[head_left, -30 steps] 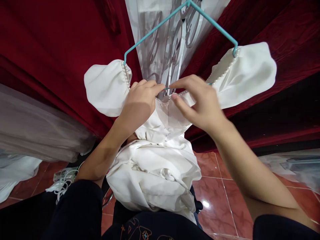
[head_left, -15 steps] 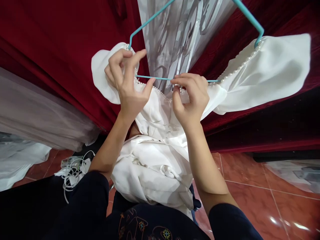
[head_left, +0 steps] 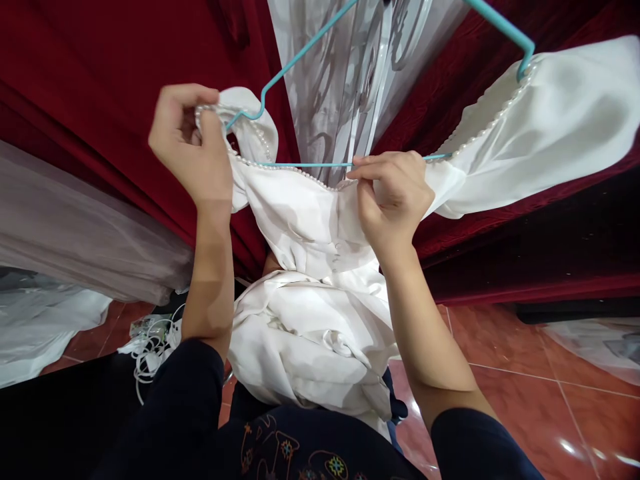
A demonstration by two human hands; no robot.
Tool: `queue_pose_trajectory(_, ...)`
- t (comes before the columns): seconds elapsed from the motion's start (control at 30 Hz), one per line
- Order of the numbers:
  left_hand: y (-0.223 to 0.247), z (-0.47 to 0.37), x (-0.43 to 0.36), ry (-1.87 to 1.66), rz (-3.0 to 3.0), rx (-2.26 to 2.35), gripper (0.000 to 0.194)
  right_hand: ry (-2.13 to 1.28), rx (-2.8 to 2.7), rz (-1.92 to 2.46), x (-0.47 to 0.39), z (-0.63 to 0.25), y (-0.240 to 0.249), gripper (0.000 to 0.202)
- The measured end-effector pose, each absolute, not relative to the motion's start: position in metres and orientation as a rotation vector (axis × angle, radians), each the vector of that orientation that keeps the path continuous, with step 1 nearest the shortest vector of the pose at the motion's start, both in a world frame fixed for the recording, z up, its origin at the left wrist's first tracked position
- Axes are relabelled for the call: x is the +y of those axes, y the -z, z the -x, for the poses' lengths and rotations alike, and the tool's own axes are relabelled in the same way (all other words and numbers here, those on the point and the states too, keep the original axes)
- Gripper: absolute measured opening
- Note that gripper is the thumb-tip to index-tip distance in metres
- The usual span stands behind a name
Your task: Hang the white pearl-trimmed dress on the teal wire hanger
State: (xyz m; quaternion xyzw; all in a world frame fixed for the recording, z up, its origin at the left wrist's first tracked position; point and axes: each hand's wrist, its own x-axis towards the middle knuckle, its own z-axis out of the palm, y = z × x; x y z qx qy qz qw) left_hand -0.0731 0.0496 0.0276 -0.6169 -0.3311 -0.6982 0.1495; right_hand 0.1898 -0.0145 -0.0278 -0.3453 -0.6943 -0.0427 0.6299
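Note:
A white dress (head_left: 305, 213) with a pearl-trimmed neckline hangs on a turquoise hanger (head_left: 300, 57), its lower folds gathered over my lap. My left hand (head_left: 193, 147) pinches the pearl-edged shoulder of the dress, pulled out to the left around the hanger's left end. At the hanger's thin lower bar, my right hand (head_left: 395, 193) is closed in a pinch. Its fingertips are on the bar, close to the neckline; whether fabric is also between them is hidden. The other sleeve (head_left: 565, 120) spreads to the right, its pearl edge touching the hanger's right end.
Dark red curtains (head_left: 125, 60) hang behind on both sides, with pale sheer fabric (head_left: 320, 80) between them. Tangled white cables (head_left: 153, 350) lie at lower left beside a black surface (head_left: 75, 413). Reddish tiles (head_left: 525, 373) cover the floor.
My left hand has moved left and closed on the dress's shoulder edge, drawing it outward along the hanger's end. My right hand has shifted slightly right, still pinching at the bar.

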Motion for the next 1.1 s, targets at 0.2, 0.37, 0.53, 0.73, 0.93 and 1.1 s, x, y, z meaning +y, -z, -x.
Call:
queue_pose_trajectory(0.2, -0.012, 0.124, 0.046, 2.120, 1.744, -1.256, 0.012, 0.133, -1.568, 0.775, -0.008, -0.189, 0.030, 0.027)
queue_pose_trajectory(0.37, 0.032, 0.122, 0.033, 2.037, 2.017, -1.493, 0.032, 0.131, -1.553, 0.714, -0.007, -0.186, 0.031, 0.030)
queue_pose_trajectory(0.53, 0.037, 0.070, -0.008, 1.703, 2.368, -1.341, 0.008, 0.112, -1.562, 0.754, -0.005, -0.185, 0.033, 0.029)
queue_pose_trajectory(0.73, 0.010, 0.027, -0.022, 1.758, 2.289, -0.806, 0.014, 0.098, -1.545, 0.692, -0.006, -0.186, 0.030, 0.029)
queue_pose_trajectory(0.93, -0.002, 0.021, -0.008, 1.540, 2.322, -1.170, 0.013, 0.125, -1.558, 0.727, -0.008, -0.192, 0.031, 0.028)
queue_pose_trajectory(1.1, 0.007, 0.020, -0.008, 1.471, 2.366, -1.216, 0.012, 0.162, -1.568, 0.729, -0.007, -0.195, 0.031, 0.029)
